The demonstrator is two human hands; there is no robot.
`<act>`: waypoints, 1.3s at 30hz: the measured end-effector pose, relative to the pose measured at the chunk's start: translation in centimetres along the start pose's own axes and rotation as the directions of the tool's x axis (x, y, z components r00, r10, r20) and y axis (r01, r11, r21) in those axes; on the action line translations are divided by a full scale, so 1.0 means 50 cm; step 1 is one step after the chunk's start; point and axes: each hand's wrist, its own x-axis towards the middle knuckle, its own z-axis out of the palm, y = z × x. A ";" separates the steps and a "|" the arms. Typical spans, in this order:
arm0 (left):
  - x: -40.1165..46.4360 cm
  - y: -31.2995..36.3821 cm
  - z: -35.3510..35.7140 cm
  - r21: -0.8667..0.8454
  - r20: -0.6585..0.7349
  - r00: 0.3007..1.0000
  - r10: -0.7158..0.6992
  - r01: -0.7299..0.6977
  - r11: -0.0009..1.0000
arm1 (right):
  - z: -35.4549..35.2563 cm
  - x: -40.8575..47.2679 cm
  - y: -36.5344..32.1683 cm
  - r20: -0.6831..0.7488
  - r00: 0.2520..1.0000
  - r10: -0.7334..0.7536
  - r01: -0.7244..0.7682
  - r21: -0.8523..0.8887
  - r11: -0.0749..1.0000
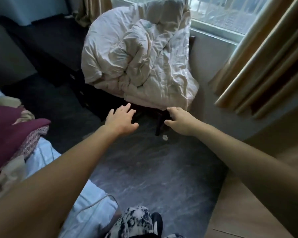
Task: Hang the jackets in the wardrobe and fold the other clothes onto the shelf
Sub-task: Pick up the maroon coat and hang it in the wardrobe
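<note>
Head view, both hands [122, 117] open, reaching toward upright duvet [138, 60]

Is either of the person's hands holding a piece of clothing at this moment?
No, the left hand and right hand both reach forward open toward the pale bedding, gripping nothing.

Left hand [121, 118], right hand [178, 120] outstretched, fingers loose, near crumpled duvet [138, 54].
</note>
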 end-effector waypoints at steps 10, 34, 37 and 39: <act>0.058 -0.204 0.066 -0.095 0.046 0.947 -0.318 0.321 0.942 | 0.072 0.248 -0.149 0.211 0.951 -0.225 0.244 -0.067 0.968; 0.061 -0.700 0.139 -0.306 0.119 0.650 -0.751 0.743 0.595 | 0.257 0.637 -0.662 0.523 0.719 -0.458 0.604 -0.145 0.784; 0.019 -0.732 0.155 -0.315 0.123 0.583 -0.803 0.790 0.526 | 0.291 0.645 -0.717 0.564 0.667 -0.486 0.661 -0.147 0.736; -0.007 -0.748 0.167 -0.336 0.123 0.532 -0.837 0.817 0.470 | 0.313 0.650 -0.753 0.589 0.630 -0.506 0.699 -0.146 0.701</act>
